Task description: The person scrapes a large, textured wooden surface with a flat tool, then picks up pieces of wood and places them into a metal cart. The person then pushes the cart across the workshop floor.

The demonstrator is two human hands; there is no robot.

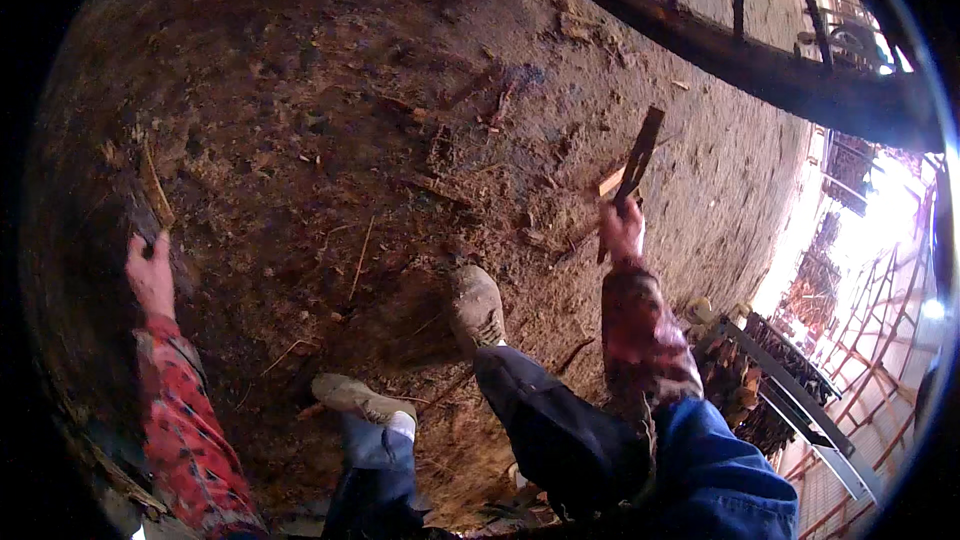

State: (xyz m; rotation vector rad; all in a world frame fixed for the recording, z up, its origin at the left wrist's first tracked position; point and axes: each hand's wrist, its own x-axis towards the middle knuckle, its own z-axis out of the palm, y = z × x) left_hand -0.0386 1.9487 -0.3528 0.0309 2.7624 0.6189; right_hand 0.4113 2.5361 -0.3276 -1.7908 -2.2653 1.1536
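My left hand [150, 278], at the far left in a red checked sleeve, is closed on rough wood scraps. One of them, a thin tan strip [155, 187], points away from me; the darker piece beside it blends into the ground. Over on the right, my right hand [624, 230] grips a dark flat wood strip [642, 148] that slants up and away. A short pale wood piece [611, 182] shows next to that strip, by the same fist; whether my fingers hold it too is unclear. Both arms are stretched wide apart.
Bare brown dirt, littered with twigs [362, 258] and chips, surrounds my shoes [478, 308]. A dark curved metal frame with bars [740, 65] crosses the upper right. At the lower right stands a metal rack [785, 380] near stacked wood. Bright light glares beyond.
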